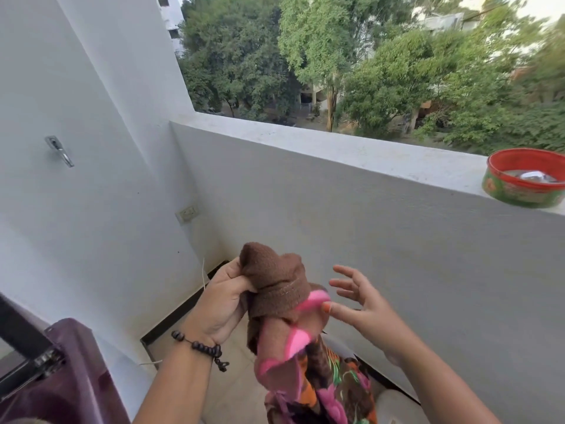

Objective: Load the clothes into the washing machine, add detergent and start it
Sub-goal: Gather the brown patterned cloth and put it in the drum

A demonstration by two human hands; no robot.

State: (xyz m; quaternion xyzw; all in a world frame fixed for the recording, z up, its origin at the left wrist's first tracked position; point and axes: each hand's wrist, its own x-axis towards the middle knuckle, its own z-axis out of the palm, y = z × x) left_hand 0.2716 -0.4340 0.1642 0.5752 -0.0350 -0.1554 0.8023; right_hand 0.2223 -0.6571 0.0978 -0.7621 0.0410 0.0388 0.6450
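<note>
Now the left hand (218, 304) squeezes a brown fuzzy cloth (276, 287) (flowery pink underneath); the right hand (363, 307), at 3 o'clock, is spread wide.

Open air ahead; parapet wall (367, 209) bounds right, washing machine (70, 377) (lid raised) crowds lower left.

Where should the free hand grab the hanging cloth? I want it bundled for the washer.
Probably the hanging middle of the cloth, from the right. The left hand already pinches the brown top, so the rest dangles loose below. The right hand is open beside it; closing under the pink fold would gather the tail.
</note>
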